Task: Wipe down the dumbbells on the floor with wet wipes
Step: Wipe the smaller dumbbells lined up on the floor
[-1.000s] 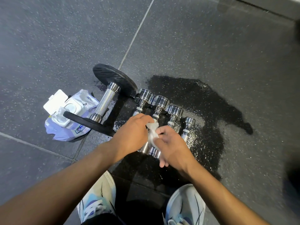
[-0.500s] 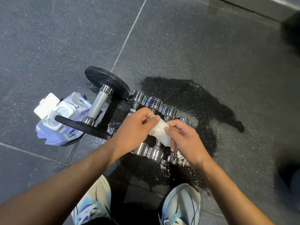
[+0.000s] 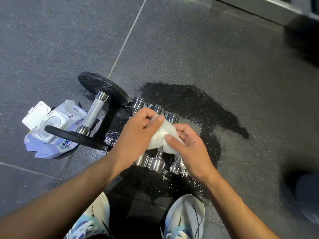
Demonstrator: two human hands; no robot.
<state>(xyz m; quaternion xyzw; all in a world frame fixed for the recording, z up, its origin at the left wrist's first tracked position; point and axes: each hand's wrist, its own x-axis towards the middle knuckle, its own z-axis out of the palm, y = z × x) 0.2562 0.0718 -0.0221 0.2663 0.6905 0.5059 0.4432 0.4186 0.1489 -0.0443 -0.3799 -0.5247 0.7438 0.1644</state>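
Observation:
Several small chrome dumbbells (image 3: 156,163) lie side by side on the dark rubber floor, partly hidden under my hands. A white wet wipe (image 3: 160,137) is held above them between both hands. My left hand (image 3: 138,133) pinches its upper left edge with thumb and fingers. My right hand (image 3: 188,145) grips its lower right part. A larger dumbbell (image 3: 95,112) with black plates and a knurled steel handle lies to the left. The wet wipes pack (image 3: 50,133), lid open, sits behind it at the left.
A wet dark patch (image 3: 198,107) spreads over the floor around and right of the chrome dumbbells. My two white and blue shoes (image 3: 185,216) stand at the bottom. A tile seam (image 3: 127,38) runs diagonally up. A raised ledge (image 3: 259,9) crosses the top right.
Both hands have lifted off the chrome dumbbells and drawn the wipe up between them, spreading it wider. More of the near dumbbell ends shows now.

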